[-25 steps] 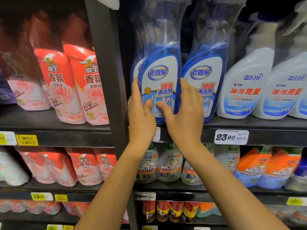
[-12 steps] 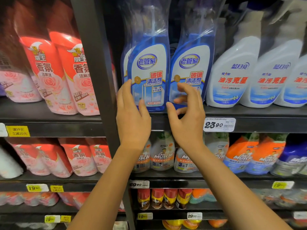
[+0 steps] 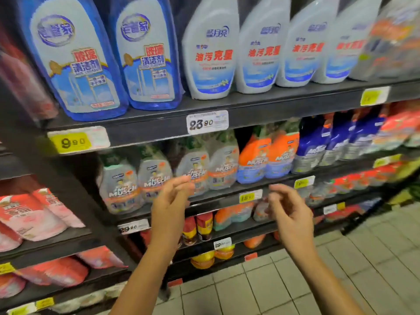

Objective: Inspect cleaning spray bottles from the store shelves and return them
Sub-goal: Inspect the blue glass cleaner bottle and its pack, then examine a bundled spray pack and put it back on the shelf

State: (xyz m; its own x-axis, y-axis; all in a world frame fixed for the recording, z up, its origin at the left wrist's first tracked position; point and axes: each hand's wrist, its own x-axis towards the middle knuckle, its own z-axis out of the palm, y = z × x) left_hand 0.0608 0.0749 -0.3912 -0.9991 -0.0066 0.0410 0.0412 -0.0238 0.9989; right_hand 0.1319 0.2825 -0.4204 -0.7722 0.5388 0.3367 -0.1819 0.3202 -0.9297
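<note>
Two blue glass-cleaner bottles [image 3: 75, 64] stand side by side on the upper shelf [image 3: 250, 110], at the top left. White spray bottles [image 3: 211, 55] with red lettering fill the shelf to their right. My left hand [image 3: 170, 205] and my right hand [image 3: 288, 212] hover in the air in front of the lower shelves, fingers loosely curled, holding nothing. Both hands are well below the blue bottles and touch no bottle.
Below stand grey, orange and dark blue Mr Muscle spray bottles [image 3: 256, 155]. Red and pink refill pouches [image 3: 34, 214] fill the bay on the left, past a dark upright post [image 3: 68, 201]. Price tags [image 3: 206, 122] line the shelf edges. Tiled floor [image 3: 295, 280] shows at the bottom right.
Both hands have let go of the blue bottle on the upper shelf and dropped down and away from it. The view has swung to the right and downward.
</note>
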